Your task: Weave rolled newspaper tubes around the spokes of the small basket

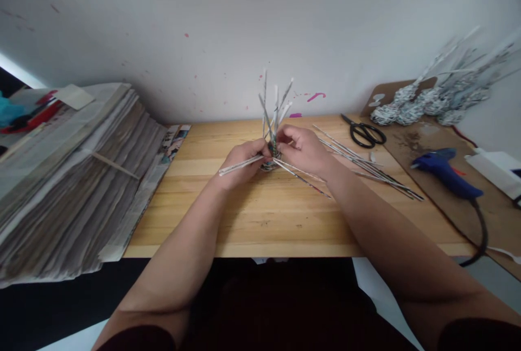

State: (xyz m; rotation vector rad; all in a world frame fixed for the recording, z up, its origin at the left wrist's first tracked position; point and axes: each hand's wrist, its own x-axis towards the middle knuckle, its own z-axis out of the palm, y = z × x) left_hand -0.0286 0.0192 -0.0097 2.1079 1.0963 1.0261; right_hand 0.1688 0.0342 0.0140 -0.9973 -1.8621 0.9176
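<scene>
Between my hands, above the wooden table, is a small piece woven from rolled newspaper sticks [269, 166]. Several of its sticks point upward, and others stick out to the left and the right front. My left hand [246, 158] is closed on the left side of the weave, with a stick lying across it. On the other side my right hand [302, 147] has its fingers bent in a pinch at the weave near the upright sticks. The fingertips and part of the woven base are hidden.
Loose paper sticks [370, 165] and black scissors [364, 131] lie right of my hands. Farther right are a blue glue gun [448, 171] on a brown board and several woven paper pieces [423, 102]. A tall newspaper stack [93, 177] stands left. A wall [228, 31] rises behind.
</scene>
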